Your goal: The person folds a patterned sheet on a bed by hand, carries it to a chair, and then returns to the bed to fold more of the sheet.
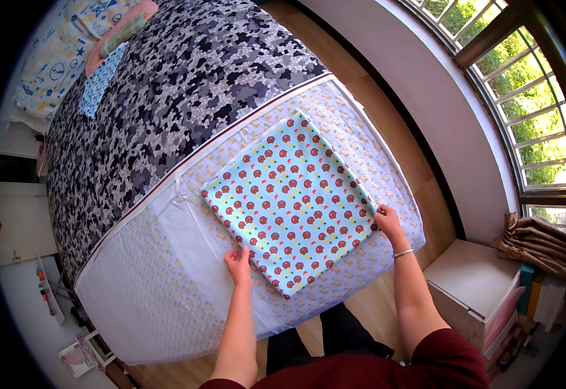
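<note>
Fingers of both my hands pinch a square, brown-patterned light-blue cloth, seemingly straightening it, which calls for even tension next.

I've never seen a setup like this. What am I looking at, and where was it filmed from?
No machine here: these are a person's two bare hands. The one picture comes from a fisheye camera worn on the head, looking down, so straight edges bend. Ahead is a pale, flower-patterned mattress, its far part under a black-and-grey patterned fabric sheet. On the pale part lies a flat, light-blue cloth with brown printed heads. The right hand pinches its right edge; the left hand is at its left edge, though whether it grips is hard to tell.
</note>
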Available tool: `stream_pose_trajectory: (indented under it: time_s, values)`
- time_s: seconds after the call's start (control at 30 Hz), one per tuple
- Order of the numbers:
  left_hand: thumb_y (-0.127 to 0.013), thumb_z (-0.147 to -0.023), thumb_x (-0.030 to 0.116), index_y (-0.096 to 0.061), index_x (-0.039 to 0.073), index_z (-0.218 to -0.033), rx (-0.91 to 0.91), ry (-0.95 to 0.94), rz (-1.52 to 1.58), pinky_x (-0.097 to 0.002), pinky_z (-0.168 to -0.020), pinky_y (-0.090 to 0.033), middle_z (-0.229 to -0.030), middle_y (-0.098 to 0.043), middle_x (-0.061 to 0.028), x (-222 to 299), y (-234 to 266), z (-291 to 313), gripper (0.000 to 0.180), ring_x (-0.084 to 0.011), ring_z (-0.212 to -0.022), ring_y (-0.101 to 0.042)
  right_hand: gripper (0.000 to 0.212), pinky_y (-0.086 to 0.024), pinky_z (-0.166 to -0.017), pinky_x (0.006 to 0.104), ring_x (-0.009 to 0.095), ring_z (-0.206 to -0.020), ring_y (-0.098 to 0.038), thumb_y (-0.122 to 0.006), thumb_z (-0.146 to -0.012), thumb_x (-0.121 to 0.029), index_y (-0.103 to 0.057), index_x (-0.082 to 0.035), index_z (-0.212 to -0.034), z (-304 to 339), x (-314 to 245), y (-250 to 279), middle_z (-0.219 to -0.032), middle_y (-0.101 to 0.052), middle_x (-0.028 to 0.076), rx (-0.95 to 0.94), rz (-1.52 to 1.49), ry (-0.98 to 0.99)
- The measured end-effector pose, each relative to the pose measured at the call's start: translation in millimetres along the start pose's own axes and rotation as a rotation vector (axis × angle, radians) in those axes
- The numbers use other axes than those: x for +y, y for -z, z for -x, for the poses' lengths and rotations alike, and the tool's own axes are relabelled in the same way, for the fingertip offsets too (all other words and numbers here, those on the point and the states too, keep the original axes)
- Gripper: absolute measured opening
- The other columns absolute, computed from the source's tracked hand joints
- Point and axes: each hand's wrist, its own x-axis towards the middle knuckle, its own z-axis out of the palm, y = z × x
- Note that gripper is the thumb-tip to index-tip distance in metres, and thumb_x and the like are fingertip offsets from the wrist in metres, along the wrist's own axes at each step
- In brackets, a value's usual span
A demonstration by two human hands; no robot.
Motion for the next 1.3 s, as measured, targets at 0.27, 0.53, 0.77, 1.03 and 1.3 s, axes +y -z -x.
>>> stream_pose_trajectory:
  time_s: [0.27,0.53,0.77,1.03,1.3]
  values:
    - [-0.059,-0.074,0.008,-0.045,0.000,-0.102,-0.496,0.206,0.296,-0.0310,-0.076,-0.042,-0.099,-0.053,-0.0066,11,-7,34,0.033,-0.0153,-0.088,-0.052,0.054,-0.043,-0.067,0.0313,0.020,-0.078,-0.052,-0.068,-0.059,-0.039,-0.050,0.000,-0.092,-8,27,6,-0.089,-0.052,0.013,0.135,0.192,0.105]
    - [-0.059,-0.073,0.007,-0.047,0.000,-0.098,-0.513,0.168,0.327,-0.0309,-0.070,-0.045,-0.093,-0.055,-0.0075,31,38,52,0.029,-0.0165,-0.082,-0.054,0.036,-0.042,-0.061,0.0254,0.011,-0.068,-0.051,-0.066,-0.067,-0.024,-0.056,0.000,-0.090,10,15,-2,-0.079,-0.057,0.005,-0.416,0.413,0.029]
    - [-0.056,-0.075,0.006,-0.046,0.000,-0.102,-0.510,0.262,0.248,-0.0319,-0.072,-0.045,-0.096,-0.054,-0.0085,-26,127,62,0.029,-0.0173,-0.084,-0.054,0.038,-0.042,-0.072,0.0267,0.012,-0.080,-0.051,-0.066,-0.067,-0.022,-0.055,-0.004,-0.099,103,72,-36,-0.088,-0.058,0.003,-0.669,0.333,-0.062]
    - [-0.057,-0.075,0.008,-0.048,-0.001,-0.101,-0.372,0.297,0.183,-0.0306,-0.077,-0.040,-0.097,-0.054,-0.0060,-123,139,118,0.029,-0.0156,-0.088,-0.051,0.017,-0.041,-0.063,0.0364,0.028,-0.074,-0.051,-0.057,-0.066,-0.010,-0.053,-0.006,-0.082,116,-10,-78,-0.078,-0.052,0.011,0.091,0.728,0.680]
    - [-0.058,-0.074,0.012,-0.048,-0.002,-0.099,-0.387,0.238,0.134,-0.0282,-0.075,-0.040,-0.094,-0.054,-0.0049,-127,144,110,0.029,-0.0133,-0.084,-0.051,0.028,-0.042,-0.070,0.0297,0.022,-0.088,-0.049,-0.058,-0.068,-0.016,-0.053,-0.016,-0.096,70,-108,-232,-0.097,-0.049,0.004,-0.235,0.802,1.146]
